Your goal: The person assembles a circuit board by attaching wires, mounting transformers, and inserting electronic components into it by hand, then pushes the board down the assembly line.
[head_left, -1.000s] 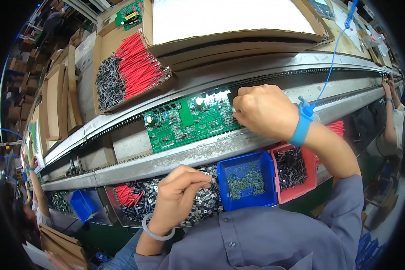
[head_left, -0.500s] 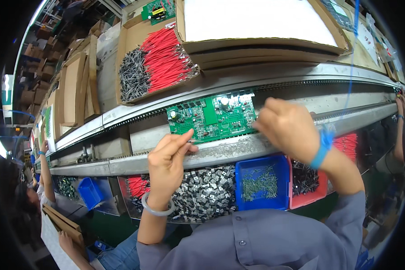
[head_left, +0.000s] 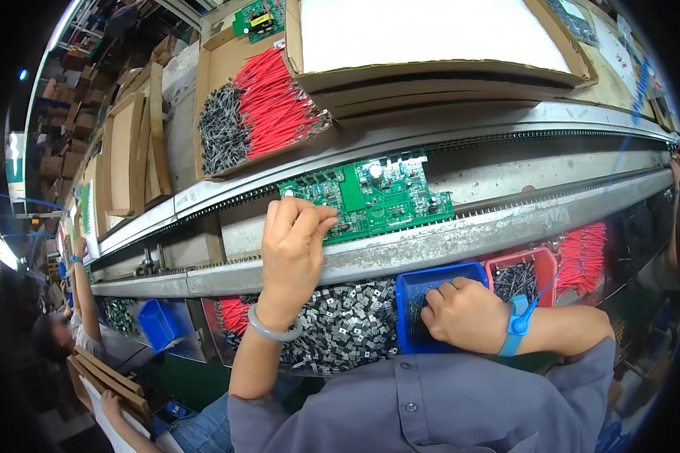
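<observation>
A green circuit board (head_left: 385,202) set with small components lies across the conveyor rails in front of me. My left hand (head_left: 293,241) is over its left part, thumb and fingertips pinched together at the board's surface. Whatever is in that pinch is too small to make out. My right hand (head_left: 467,315) reaches into a blue bin (head_left: 449,275) of small green-grey leaded parts (head_left: 417,311). Its fingers are curled down among the parts, and the fingertips are hidden.
Left of the blue bin lie many black, metal-tabbed components (head_left: 347,325). To its right stand a pink bin (head_left: 523,264) with dark leaded parts and red sleeved pieces (head_left: 582,257). Beyond the rail (head_left: 378,255) sit cardboard boxes (head_left: 446,83). A co-worker's arm (head_left: 85,298) is at far left.
My right hand has left the board's right end and come down into the blue bin. My left hand has moved up and over the left part of the board.
</observation>
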{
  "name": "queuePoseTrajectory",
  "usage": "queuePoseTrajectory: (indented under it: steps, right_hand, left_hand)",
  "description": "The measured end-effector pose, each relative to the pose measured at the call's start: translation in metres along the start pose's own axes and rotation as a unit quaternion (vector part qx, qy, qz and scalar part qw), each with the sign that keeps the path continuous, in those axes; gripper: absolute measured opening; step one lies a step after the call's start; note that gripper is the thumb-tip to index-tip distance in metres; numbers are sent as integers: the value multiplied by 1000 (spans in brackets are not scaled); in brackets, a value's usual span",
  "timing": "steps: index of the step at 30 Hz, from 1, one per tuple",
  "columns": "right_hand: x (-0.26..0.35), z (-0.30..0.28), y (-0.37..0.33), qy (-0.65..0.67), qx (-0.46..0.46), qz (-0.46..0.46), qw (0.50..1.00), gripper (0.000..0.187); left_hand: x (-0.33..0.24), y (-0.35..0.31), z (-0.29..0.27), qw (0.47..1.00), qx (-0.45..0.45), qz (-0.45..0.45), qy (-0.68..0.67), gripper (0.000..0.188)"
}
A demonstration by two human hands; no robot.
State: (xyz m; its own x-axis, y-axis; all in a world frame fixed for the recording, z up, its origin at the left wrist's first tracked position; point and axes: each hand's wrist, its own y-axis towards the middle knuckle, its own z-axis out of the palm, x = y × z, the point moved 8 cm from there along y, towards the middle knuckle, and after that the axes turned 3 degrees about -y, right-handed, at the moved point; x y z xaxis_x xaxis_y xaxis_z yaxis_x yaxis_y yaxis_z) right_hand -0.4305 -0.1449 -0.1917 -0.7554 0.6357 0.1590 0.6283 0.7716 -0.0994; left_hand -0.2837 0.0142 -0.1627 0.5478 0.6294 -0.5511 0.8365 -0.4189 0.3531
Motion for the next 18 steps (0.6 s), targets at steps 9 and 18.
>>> queuePoseTrajectory:
  steps: [9, 18]
  right_hand:
    - [-6, -3, -1, 11, -14, -1, 1000, 13]
    - [-11, -8, 1, 18, -28, 10, 999, 11]
  left_hand:
    - [-3, -1, 3, 1000, -5, 24, 18, 11]
    - [-4, 0, 4, 999, -4, 27, 24, 15]
